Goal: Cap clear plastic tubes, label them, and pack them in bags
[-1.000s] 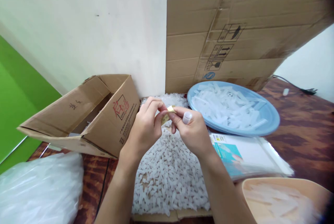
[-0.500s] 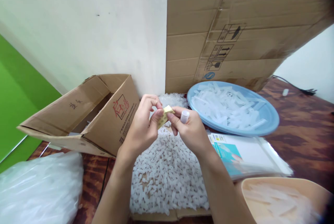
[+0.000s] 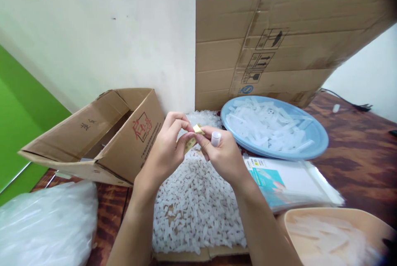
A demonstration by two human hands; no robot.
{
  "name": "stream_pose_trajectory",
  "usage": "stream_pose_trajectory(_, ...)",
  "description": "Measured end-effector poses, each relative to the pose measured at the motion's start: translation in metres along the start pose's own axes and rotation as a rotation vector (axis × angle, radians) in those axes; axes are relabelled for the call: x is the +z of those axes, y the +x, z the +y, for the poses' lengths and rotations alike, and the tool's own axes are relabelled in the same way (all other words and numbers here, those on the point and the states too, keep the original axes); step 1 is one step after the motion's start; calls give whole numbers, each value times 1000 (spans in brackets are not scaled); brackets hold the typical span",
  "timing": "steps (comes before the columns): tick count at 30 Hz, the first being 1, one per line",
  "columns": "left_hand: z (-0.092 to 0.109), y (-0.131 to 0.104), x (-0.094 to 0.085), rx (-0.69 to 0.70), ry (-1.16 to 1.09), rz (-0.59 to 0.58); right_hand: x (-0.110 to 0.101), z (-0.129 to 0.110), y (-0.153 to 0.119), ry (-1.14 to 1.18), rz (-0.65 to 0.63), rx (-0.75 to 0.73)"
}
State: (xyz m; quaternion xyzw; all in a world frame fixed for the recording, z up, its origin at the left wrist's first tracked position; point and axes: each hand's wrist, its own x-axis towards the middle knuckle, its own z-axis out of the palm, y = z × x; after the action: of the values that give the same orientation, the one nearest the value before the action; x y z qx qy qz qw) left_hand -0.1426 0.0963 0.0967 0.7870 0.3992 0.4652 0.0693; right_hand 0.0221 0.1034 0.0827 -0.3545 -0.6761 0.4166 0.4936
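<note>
My left hand (image 3: 169,144) pinches a small yellow sheet with round marks (image 3: 190,145), perhaps stickers, between thumb and fingers. The upper end of the sheet bends over at my right fingertips. My right hand (image 3: 225,158) is closed, its thumb and forefinger pressed on that same sheet. A translucent white plastic tube (image 3: 216,138) is tucked in my right hand too, its round end poking up behind the thumb. Both hands are above a heap of small white translucent plastic pieces (image 3: 198,208) spread on cardboard.
An open cardboard box (image 3: 127,142) stands at left, behind a plastic bag (image 3: 46,224). To the right are a blue basin (image 3: 324,144) of translucent strips, plastic-wrapped packets (image 3: 291,183) and a peach tub (image 3: 366,216) with more strips. A large carton (image 3: 223,59) leans behind.
Both hands stay close together, with the sheet's upper end now folded further over at the fingertips. The whole view has shifted slightly.
</note>
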Motion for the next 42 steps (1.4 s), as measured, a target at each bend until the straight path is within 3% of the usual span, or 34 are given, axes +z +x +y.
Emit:
stream_pose_trajectory(12,14,2,-8,-184,-191,23,-2,4,1,-69,9,-38)
stream_pose_trajectory(20,29,2,-5,-260,-374,-97,2,8,1,-267,-15,-212)
stream_pose_trajectory(34,28,3,-3,-262,-293,-95,3,13,0,-366,-15,-204)
stream_pose_trajectory(42,22,1,-1,-322,-286,-45,5,11,0,-263,-19,-186)
